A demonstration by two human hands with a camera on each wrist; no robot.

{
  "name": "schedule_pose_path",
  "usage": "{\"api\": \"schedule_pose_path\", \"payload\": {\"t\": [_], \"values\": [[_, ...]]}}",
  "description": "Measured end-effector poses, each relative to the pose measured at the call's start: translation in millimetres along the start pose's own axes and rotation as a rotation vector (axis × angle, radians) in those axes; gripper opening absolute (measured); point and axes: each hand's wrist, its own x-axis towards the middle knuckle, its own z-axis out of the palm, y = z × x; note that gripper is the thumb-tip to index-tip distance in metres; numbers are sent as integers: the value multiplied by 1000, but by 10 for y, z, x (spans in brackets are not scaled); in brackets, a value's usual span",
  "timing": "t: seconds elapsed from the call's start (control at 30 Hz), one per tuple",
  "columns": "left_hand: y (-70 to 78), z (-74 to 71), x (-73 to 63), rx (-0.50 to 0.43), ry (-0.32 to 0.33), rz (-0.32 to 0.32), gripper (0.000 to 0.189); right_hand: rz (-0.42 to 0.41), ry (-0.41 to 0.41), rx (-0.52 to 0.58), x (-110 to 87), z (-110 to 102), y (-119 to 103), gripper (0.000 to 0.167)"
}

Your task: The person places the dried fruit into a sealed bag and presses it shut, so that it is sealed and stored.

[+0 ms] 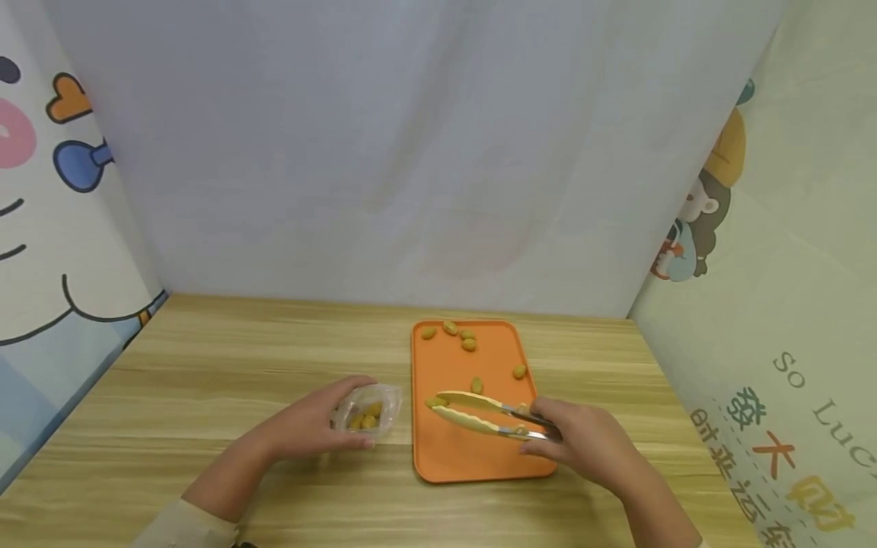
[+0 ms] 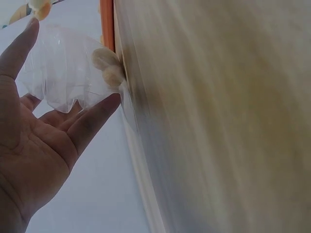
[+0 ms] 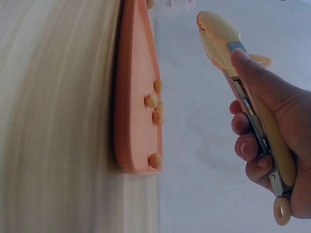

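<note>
My left hand (image 1: 311,418) curls around a clear plastic cup (image 1: 392,402) standing left of the orange tray (image 1: 479,457). Several yellow-brown oval pieces, like coated nuts (image 1: 368,416), lie in it. In the left wrist view, thumb and fingers touch the sides of the cup (image 2: 68,63). My right hand (image 1: 585,438) grips a pair of tongs (image 1: 473,421) with cream tips over the tray. One nut-like piece (image 1: 433,402) is at the tips; whether they touch it, I cannot tell. The right wrist view shows fingers wrapped around the handles of the tongs (image 3: 278,145).
Several more oval pieces (image 1: 469,345) are scattered on the tray, mostly toward its far end, with one piece (image 1: 519,371) by the right rim. The wooden table (image 1: 274,342) ends at a pale cloth backdrop (image 1: 342,190). A printed cloth (image 1: 754,304) hangs at the right.
</note>
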Motion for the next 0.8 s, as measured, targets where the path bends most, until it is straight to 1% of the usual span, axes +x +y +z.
{"api": "schedule_pose_path", "payload": {"t": [0.23, 0.43, 0.63, 0.8], "values": [[5, 10, -1, 6, 10, 12, 86, -37, 15, -11, 77, -45, -101, 32], [16, 27, -3, 4, 17, 18, 86, -111, 33, -25, 164, -64, -193, 33], [29, 37, -10, 19, 22, 40, 86, -195, 70, -70, 261, -52, -265, 33], [37, 45, -13, 29, 25, 45, 85, -227, 68, -106, 335, -35, -319, 37]]}}
